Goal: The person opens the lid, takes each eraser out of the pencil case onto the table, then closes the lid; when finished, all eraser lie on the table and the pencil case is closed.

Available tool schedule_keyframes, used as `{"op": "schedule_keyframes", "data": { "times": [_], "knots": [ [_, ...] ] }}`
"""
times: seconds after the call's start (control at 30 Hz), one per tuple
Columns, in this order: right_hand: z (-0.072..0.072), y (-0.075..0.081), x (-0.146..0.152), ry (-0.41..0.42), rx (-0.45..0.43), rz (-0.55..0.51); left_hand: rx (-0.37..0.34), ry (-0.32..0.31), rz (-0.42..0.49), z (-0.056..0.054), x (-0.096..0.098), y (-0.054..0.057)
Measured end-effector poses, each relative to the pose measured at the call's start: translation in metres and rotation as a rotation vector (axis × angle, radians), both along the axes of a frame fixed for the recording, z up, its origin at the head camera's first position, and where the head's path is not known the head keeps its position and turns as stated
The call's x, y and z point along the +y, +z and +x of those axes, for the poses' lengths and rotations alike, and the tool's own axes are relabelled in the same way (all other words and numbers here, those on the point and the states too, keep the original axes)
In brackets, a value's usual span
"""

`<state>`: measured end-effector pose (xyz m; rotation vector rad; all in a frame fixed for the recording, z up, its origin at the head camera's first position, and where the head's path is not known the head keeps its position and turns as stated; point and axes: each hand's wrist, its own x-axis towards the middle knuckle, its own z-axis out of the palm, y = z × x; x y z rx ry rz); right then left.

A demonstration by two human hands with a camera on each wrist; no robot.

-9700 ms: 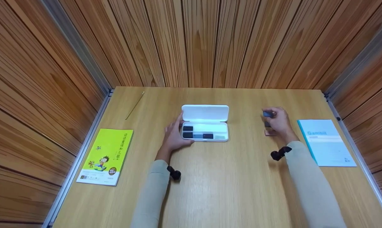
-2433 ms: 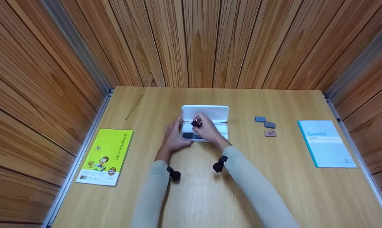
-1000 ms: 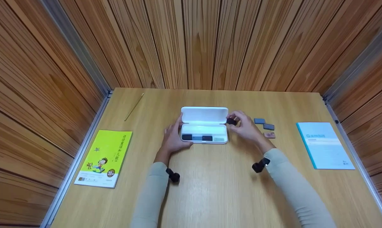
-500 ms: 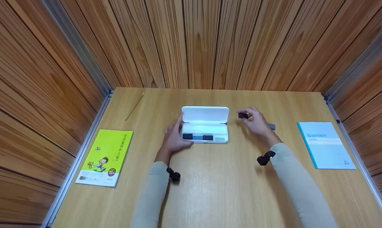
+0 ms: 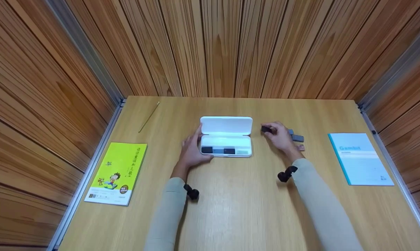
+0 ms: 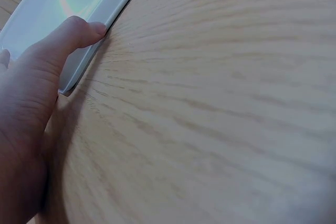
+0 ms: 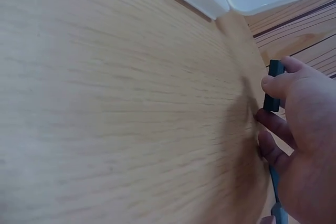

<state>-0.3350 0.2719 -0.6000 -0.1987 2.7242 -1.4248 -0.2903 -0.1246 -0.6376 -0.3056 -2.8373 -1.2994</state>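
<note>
Right hand (image 5: 281,137) pinches a black block (image 5: 266,129) between thumb and fingers, just right of the case (image 5: 227,141). Left hand (image 5: 192,151) grips the case's left end, thumb on front edge. Case lies lid-up on the tabletop (image 5: 227,209), blocks (image 5: 218,151) along its front row. Blue blocks (image 5: 298,138) and pink block (image 5: 301,147), partly hidden, beside right hand.

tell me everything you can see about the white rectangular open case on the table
The white rectangular case looks like smooth plastic with rounded corners. It lies on the light wooden table, its hinged lid open on the far side. Black, blue and pale blocks line its near side. The left hand grips its left end.
</note>
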Motion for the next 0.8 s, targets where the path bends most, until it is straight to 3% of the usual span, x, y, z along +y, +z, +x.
{"op": "schedule_keyframes", "data": {
  "times": [0.4,0.8],
  "knots": [
    [0.0021,-0.0049,-0.004,-0.015,-0.062,-0.016,-0.003,0.001,-0.003,-0.0019,-0.0005,-0.0027],
    [0.002,-0.0066,-0.0017,0.017,-0.062,-0.037,-0.004,0.003,0.014,-0.0012,-0.0012,-0.0023]
  ]
}}
